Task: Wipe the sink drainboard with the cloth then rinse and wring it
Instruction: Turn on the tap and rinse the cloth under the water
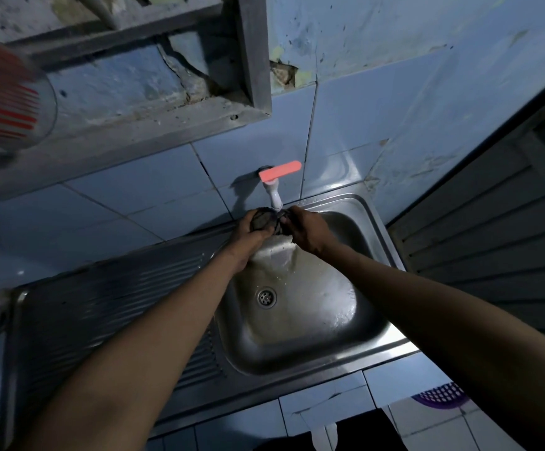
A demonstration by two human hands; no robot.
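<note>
Blue-tiled wall, steel sink (373, 340). Cloth (269, 220) bunched under tap (274, 193) at 12 o'clock, your left hand (251, 226) and right hand (305, 230) both closed on it. Twist opposite ways over the basin.

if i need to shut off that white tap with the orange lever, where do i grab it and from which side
Grip the flat orange lever of the white plastic tap near its free right end, coming from the right with the right hand. It juts sideways along the wall, and both hands now hold the dark cloth just beneath.
</note>
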